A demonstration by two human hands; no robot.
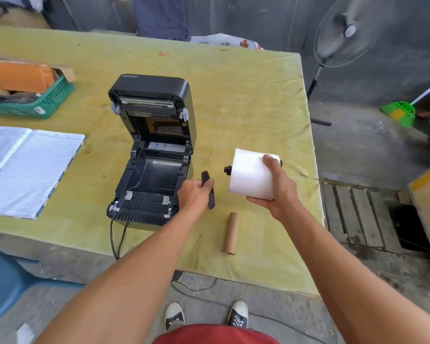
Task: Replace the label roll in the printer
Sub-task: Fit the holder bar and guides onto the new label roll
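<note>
Hands clasp label roll (pixel 252 173), black guide (pixel 207 186).

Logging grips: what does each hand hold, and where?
Right hand grips the label roll around its right end; left hand holds a black guide piece mid-length.

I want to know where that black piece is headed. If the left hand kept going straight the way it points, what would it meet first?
Probably the spindle end sticking out of the label roll in the right hand. The left hand, gripping the black guide piece, points up and right toward it, though depth is unclear.
</note>
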